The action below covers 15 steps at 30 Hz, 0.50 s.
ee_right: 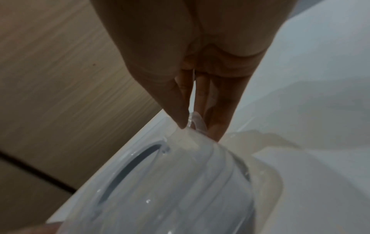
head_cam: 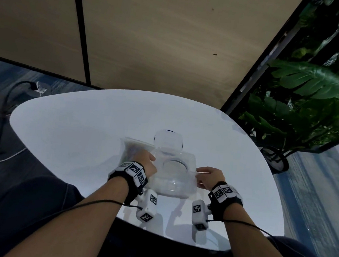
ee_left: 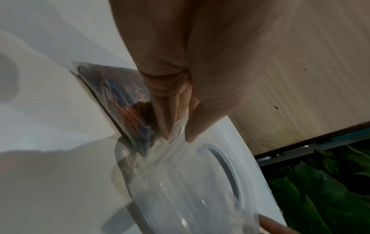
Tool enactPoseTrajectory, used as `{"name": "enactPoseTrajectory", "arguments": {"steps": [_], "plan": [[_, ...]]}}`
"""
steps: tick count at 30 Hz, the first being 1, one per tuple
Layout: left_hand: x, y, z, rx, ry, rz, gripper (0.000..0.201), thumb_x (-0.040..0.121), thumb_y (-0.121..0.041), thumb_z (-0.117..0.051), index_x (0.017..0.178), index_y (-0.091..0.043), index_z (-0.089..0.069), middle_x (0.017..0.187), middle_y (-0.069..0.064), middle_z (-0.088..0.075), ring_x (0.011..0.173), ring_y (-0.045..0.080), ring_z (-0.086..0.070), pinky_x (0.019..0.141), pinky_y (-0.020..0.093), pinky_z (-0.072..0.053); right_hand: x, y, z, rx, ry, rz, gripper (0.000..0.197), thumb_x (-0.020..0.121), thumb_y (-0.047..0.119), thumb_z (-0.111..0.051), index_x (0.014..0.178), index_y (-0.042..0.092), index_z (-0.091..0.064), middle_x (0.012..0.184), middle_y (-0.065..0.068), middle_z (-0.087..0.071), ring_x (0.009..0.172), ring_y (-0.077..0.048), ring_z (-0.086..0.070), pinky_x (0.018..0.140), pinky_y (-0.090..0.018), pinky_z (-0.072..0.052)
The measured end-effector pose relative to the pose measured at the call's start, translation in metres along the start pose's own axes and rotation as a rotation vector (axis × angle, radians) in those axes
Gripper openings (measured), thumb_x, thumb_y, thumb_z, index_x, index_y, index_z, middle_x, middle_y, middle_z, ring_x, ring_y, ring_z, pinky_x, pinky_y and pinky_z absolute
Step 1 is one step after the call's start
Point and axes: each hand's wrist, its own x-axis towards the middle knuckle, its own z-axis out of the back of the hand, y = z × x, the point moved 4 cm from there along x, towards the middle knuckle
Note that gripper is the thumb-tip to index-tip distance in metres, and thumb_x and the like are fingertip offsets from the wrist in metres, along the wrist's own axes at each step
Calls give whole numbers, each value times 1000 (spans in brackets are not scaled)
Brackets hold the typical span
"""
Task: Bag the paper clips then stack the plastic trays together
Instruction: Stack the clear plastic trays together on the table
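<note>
The left hand (head_cam: 147, 163) and right hand (head_cam: 208, 177) each pinch one side of a clear plastic tray (head_cam: 173, 173) above the white worktop (head_cam: 70, 139). Another tray (head_cam: 168, 139) waits behind. The bag of paper clips (head_cam: 131, 149) lies just left. The slippery tray could tilt, slip, or bump the bag.

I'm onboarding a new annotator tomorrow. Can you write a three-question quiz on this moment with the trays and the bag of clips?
1. True or false: the paper clips lie loose on the table.
2. What do the left hand and right hand grip? A) the bag B) the near plastic tray C) a cable
3. Fill in: the second clear tray sits ___ the held one, as the head view shows it.

Key: 1 false, they are in the bag; 2 B, at opposite rims; 3 beyond.
</note>
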Motion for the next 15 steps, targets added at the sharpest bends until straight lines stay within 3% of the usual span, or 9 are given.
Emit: {"name": "enactPoseTrajectory", "arguments": {"steps": [4,7,10,13,15], "plan": [[-1,-3,1,61,-51,-13,47,74,-13,-75,120,-15,-65,116,5,-69,107,24,-68,93,34,-59,-3,7,3,-5,-49,-38,41,71,-5,-74,103,20,-63,92,-20,-71,72,-33,-73,57,-38,-62],[-8,-9,4,89,-79,-15,38,78,-15,-72,115,-8,-68,110,8,-71,98,29,-72,85,38,-62,-2,6,4,-36,-65,-76,28,69,-1,-78,94,9,-75,83,-17,-74,64,-29,-73,64,-42,-63],[-11,-13,4,74,-50,-10,38,83,-11,-71,121,-14,-69,123,6,-69,105,29,-70,90,38,-61,1,9,4,-128,-138,-36,19,66,1,-76,81,12,-78,78,-13,-75,64,-29,-73,64,-42,-63],[-18,-21,5,74,-46,-48,25,85,-6,-65,105,-20,-72,111,6,-69,101,27,-68,95,37,-58,11,7,5,-204,-147,-11,18,62,4,-73,75,14,-78,79,-12,-75,66,-30,-74,65,-42,-63],[-20,-26,4,101,-64,-62,19,85,-4,-63,94,-18,-73,108,5,-69,102,29,-65,97,30,-53,10,7,8,-222,-135,1,18,64,3,-74,79,13,-77,81,-12,-75,63,-29,-73,63,-42,-63]]}}
